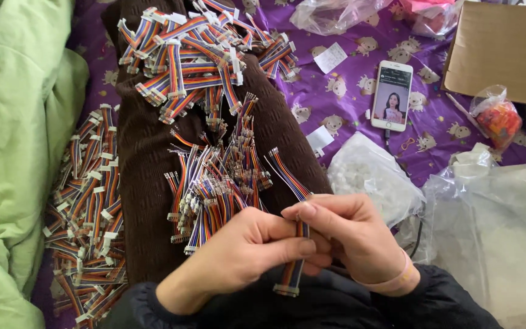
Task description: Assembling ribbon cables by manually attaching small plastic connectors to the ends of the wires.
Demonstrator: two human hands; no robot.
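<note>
We judge the work partway along: finished rainbow cables with white plugs (196, 49) lie heaped at twelve o'clock on our lap and at nine o'clock on the bed, while a tangle of cables with bare ends (214, 183) waits at centre. Our left hand (247, 250) and right hand (348, 234) meet at six o'clock, fingers pinching one cable (291, 277) that hangs down between them.

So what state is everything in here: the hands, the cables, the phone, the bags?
Left hand: closed on the rainbow ribbon cable.
Right hand: pinching the same cable near its top.
Rainbow ribbon cable: held upright, white connector at the bottom end.
Lap pile of cables: loose, tangled.
Left pile of cables: heaped on the purple sheet.
Smartphone: screen lit, lying face up.
Clear bag of white parts: lying crumpled; open or shut unclear.
Cardboard box: lying flat.
</note>
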